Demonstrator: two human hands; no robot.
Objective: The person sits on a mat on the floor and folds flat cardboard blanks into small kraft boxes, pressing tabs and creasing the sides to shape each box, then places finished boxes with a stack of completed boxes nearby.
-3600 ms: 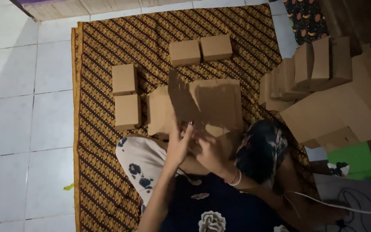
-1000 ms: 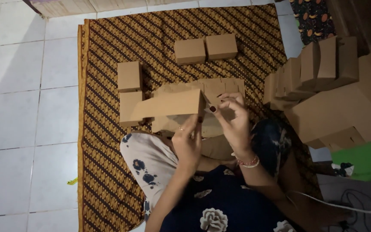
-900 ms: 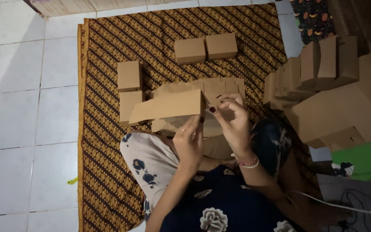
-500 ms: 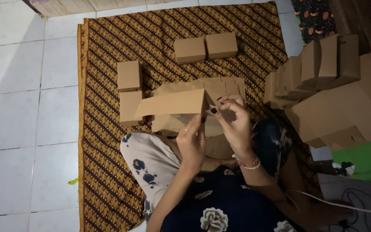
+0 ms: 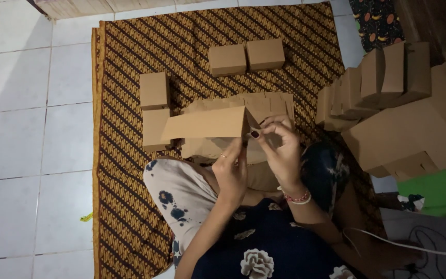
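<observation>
Both hands pinched the flat brown carton (image 5: 207,123) above the lap, left hand (image 5: 232,170) under its near edge, right hand (image 5: 280,142) at its right end; thin flaps could have creased under uneven pressure.

This looks like a home floor used for packing work: white floor tiles (image 5: 21,134), a patterned cloth mat (image 5: 125,196), and many folded cardboard boxes (image 5: 246,56) around.

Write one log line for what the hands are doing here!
left hand: holds flat brown cardboard box blank | right hand: folds its end flap | around: folded brown boxes on patterned mat
</observation>
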